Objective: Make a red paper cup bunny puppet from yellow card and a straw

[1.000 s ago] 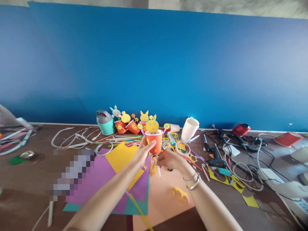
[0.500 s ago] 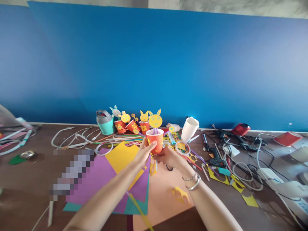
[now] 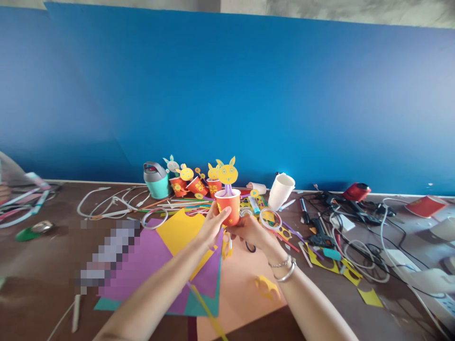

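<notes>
My left hand (image 3: 212, 226) is wrapped round the side of an orange paper cup (image 3: 228, 208) above the sheets of paper. Out of the cup's mouth rises a yellow paper rabbit head (image 3: 227, 174) on a purple stem (image 3: 228, 190). A small yellow disc (image 3: 254, 193) sticks out to the cup's right. Curled under the cup's base is my right hand (image 3: 249, 230), with fingers closed; what they pinch is hidden. Behind stand similar orange cups (image 3: 197, 186) with rabbit heads.
Purple paper (image 3: 142, 265), yellow paper (image 3: 181, 232) and peach paper (image 3: 245, 284) lie below my arms. Around them are tape rolls (image 3: 270, 219), stacked white cups (image 3: 281, 191), a teal bin (image 3: 157, 184), a glue gun (image 3: 322, 234), tangled cables (image 3: 369, 255) and a power strip (image 3: 423, 279).
The rabbit head has shifted slightly up and to the left and stands a little higher over the cup. Both hands keep nearly the same place.
</notes>
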Demonstrator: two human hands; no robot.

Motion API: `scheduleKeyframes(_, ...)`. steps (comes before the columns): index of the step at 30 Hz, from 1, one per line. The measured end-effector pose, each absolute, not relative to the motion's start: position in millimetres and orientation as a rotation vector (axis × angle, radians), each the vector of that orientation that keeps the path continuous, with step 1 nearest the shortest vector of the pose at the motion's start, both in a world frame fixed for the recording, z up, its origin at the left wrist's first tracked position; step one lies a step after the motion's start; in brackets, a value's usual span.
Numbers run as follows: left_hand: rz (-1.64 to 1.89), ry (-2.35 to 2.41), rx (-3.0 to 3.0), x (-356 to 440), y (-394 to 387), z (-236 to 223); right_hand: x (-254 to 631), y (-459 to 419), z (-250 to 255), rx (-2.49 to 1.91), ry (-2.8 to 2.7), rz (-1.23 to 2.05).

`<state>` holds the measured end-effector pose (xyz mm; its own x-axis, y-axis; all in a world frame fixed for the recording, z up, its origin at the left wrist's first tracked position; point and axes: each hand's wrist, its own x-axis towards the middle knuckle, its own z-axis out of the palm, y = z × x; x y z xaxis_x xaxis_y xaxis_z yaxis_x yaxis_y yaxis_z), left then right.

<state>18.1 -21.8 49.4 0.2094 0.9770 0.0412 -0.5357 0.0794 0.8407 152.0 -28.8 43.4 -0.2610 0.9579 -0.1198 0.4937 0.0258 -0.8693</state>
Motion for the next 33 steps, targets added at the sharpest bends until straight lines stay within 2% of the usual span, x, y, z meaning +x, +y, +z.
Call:
scheduleKeyframes(9, 1.328, 0.637, 0.831, 19, -20, 50, 157, -37, 62, -1.501, -1.934, 1.370)
scheduleKeyframes(16, 1.285, 0.665, 0.843, 19, -21, 49, 155, -31, 50, -1.457, -1.822, 1.172)
scheduleKeyframes(23, 1.318, 0.634, 0.860, 18, -20, 52, 162, -36, 53, -1.438, -1.979, 1.375)
scheduleKeyframes(26, 1.347, 0.618, 0.851, 15, -16, 52, 174, -33, 56, -1.445, -2.069, 1.295)
scheduleKeyframes(31, 1.458, 0.638, 0.825, 12, -11, 53, 195, -24, 58, -1.725, -2.120, 0.862)
scheduleKeyframes(33, 1.460, 0.642, 0.820, 12, -10, 53, 200, -26, 61, -1.808, -2.105, 0.893)
